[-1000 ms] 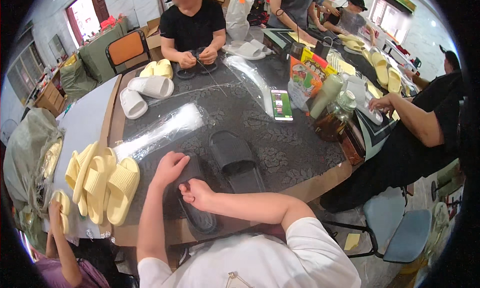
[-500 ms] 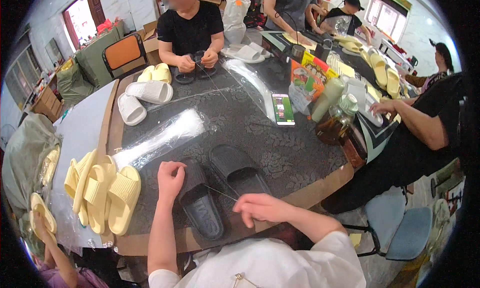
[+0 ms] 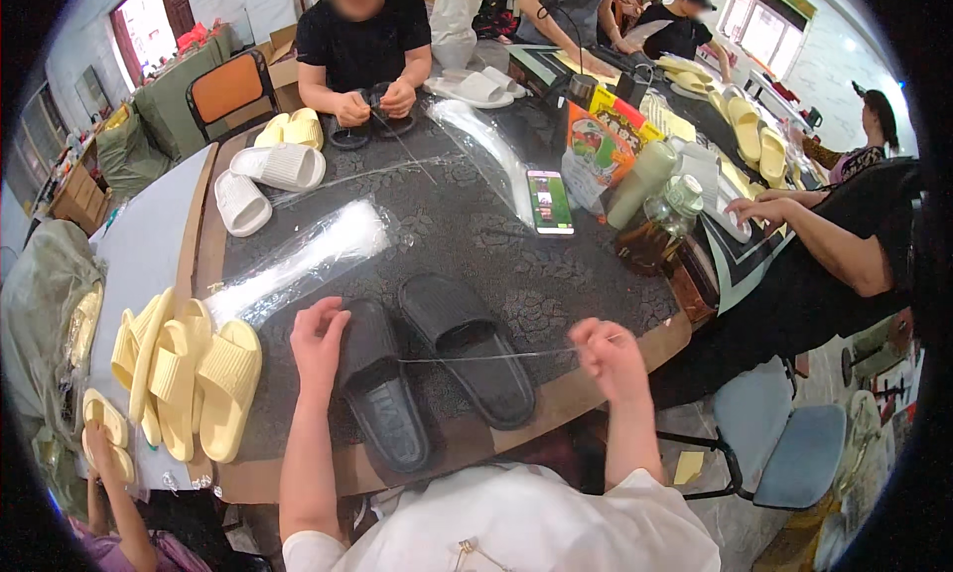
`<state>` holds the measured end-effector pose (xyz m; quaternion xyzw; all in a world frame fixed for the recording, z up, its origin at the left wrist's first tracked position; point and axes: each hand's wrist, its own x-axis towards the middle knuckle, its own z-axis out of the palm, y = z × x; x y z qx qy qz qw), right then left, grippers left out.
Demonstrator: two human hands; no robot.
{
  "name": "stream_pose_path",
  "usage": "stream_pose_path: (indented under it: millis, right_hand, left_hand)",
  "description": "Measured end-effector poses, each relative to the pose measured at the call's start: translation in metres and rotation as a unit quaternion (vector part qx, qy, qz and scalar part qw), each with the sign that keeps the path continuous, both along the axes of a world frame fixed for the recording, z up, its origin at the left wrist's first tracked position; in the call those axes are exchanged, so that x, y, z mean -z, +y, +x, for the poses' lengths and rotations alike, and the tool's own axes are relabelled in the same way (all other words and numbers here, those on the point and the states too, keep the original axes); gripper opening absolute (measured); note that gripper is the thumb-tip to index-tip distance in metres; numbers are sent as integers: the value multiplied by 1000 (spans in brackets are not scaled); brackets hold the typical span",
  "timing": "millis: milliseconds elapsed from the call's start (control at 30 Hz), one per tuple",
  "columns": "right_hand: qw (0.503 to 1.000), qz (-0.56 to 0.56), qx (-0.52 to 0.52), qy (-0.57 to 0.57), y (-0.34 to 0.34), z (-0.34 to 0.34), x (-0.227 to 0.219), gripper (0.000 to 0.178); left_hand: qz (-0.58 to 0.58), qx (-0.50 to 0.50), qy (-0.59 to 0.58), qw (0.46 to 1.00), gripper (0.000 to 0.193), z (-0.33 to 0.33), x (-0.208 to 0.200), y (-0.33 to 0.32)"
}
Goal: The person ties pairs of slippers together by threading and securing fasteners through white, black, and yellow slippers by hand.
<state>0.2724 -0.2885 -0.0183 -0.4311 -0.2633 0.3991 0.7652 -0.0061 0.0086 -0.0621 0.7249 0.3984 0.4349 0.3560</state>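
Two black slide slippers (image 3: 469, 349) lie side by side on the dark patterned tabletop before me, toes pointing away. From the inner side of the left black slipper (image 3: 369, 352) a thin clear strand (image 3: 486, 357) runs taut across the right one. Its far end is pinched in my right hand (image 3: 610, 356), raised over the table's near edge. My left hand (image 3: 318, 339) is beside the left slipper's strap, fingers loosely bent and thumb apart, with nothing visible in it. Whether its thumb touches the strap I cannot tell.
Yellow slippers (image 3: 230, 383) are stacked at left, near a clear bag of white strands (image 3: 298, 264). White slippers (image 3: 268, 170), a phone (image 3: 550, 203) and a jar (image 3: 663, 224) stand farther off. Across the table a person (image 3: 365, 51) handles dark slippers.
My right hand has swung outward and up to the right, drawing the strand straight across the right slipper. My left hand's fingers have loosened beside the strap. The view has shifted slightly.
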Motion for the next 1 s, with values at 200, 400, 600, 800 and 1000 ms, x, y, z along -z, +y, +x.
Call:
stream_pose_path:
  millis: [200, 400, 600, 800, 1000]
  right_hand:
    - [977, -63, -177, 103, 31, -47, -12, 13]
    - [910, -274, -305, -66, 64, -51, 7, 15]
    - [891, -269, -351, 103, 98, -54, 21, 16]
    - [912, -288, -217, 195, 148, -80, 33, 12]
    - [882, -266, -150, 358, 157, -97, 42, 12]
  left_hand:
    - [-211, 49, -155, 964, 17, -7, 4, 5]
    - [-265, 67, -278, 921, 15, -15, 0, 20]
    - [-272, 146, -212, 927, 18, 24, -54, 8]
    - [-50, 138, 165, 975, 26, 84, -34, 12]
    - [-53, 156, 179, 970, 26, 89, -12, -2]
